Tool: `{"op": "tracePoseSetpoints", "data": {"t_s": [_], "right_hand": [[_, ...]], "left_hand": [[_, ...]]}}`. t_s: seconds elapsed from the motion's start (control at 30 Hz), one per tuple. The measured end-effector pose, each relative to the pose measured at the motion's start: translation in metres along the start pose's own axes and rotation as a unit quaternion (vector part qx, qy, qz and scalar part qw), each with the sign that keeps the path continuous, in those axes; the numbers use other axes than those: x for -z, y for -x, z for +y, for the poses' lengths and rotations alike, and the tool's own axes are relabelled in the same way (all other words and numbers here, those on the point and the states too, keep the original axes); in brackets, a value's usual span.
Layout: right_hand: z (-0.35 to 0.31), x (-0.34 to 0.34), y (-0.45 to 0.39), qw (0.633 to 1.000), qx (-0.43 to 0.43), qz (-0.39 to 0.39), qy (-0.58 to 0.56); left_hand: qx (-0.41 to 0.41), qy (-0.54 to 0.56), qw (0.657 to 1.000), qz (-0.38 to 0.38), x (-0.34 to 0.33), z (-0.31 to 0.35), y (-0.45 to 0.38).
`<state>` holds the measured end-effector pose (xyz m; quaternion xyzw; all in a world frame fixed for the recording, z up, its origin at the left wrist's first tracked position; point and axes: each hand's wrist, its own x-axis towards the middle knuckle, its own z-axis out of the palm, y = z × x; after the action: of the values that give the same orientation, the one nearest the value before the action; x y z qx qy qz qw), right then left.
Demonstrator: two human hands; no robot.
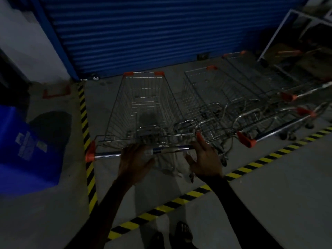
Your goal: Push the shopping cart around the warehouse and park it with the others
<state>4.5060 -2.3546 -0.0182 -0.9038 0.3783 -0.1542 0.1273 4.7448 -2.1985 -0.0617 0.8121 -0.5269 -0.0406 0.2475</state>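
Observation:
The wire shopping cart with orange corner caps stands straight ahead, nose toward the blue shutter. Its chrome handle bar runs across just in front of me. My left hand lies over the middle of the bar, fingers stretched across it and thumb out to the right. My right hand is at the bar's right end, fingers straight and spread, holding nothing. To the right, the other parked carts stand side by side, close against my cart.
A blue roller shutter closes the far side. Yellow-black floor tape marks the bay's left and near edges. A blue bin sits on the raised ledge at left. A metal rack leans at the back right. My sandalled feet stand behind the tape.

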Motion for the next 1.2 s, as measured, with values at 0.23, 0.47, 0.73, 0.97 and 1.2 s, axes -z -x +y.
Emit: {"op": "tracePoseSetpoints", "data": {"t_s": [0.23, 0.47, 0.73, 0.97, 1.2], "right_hand": [[0.014, 0.029, 0.065, 0.981, -0.178, 0.076, -0.016], [0.037, 0.076, 0.131, 0.942, -0.291, 0.168, -0.005], [0.072, 0.125, 0.197, 0.903, -0.382, 0.197, 0.014], [0.097, 0.158, 0.246, 0.880, -0.425, 0.212, 0.001], [0.124, 0.178, 0.286, 0.878, -0.429, 0.212, -0.006]], "left_hand": [[-0.077, 0.064, 0.995, 0.009, -0.014, 0.063, 0.001], [-0.159, 0.156, 0.970, -0.095, -0.026, 0.154, -0.009], [-0.252, 0.222, 0.927, -0.166, -0.032, 0.265, -0.005], [-0.295, 0.203, 0.915, -0.187, -0.045, 0.320, 0.018], [-0.282, 0.200, 0.920, -0.183, -0.059, 0.356, 0.040]]}}
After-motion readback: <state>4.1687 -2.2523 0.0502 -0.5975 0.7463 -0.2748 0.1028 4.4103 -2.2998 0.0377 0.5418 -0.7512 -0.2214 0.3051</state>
